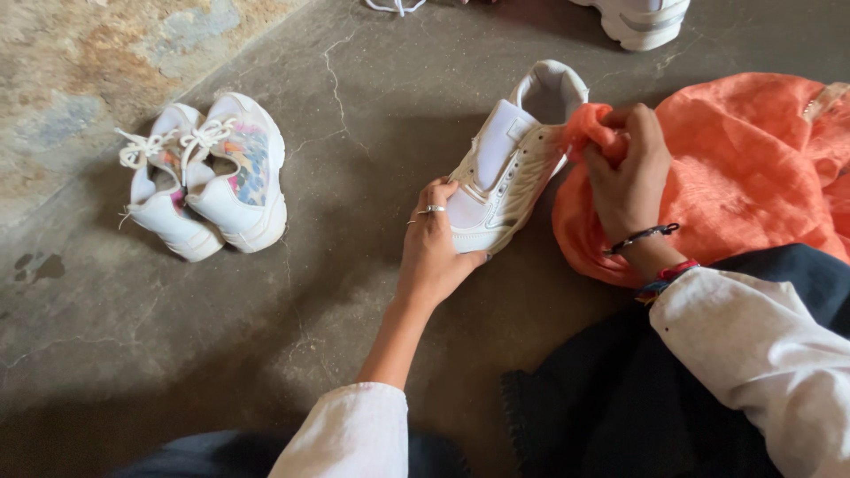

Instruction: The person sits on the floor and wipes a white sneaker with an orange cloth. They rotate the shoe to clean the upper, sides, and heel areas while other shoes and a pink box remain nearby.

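Two hands meet on one white sneaker (pixel 505 173) lying on the concrete floor (pixel 354 97), its long axis running from near-left toe to far-right heel. Our left hand (pixel 434 252) grips the toe; our right hand (pixel 629 173) presses bunched orange cloth (pixel 753 168) against its side. A laced white sneaker pair (pixel 208 177) sits well apart to the left.

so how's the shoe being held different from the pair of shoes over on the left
The held shoe has no laces showing and an open tongue; the pair of shoes is laced with tied bows. The held shoe is plain white, while the pair carries colourful patches on the sides. The held shoe is gripped by the left hand with the right hand pressing an orange cloth to it; the pair sits untouched on the floor. All are white, chunky-soled sneakers.
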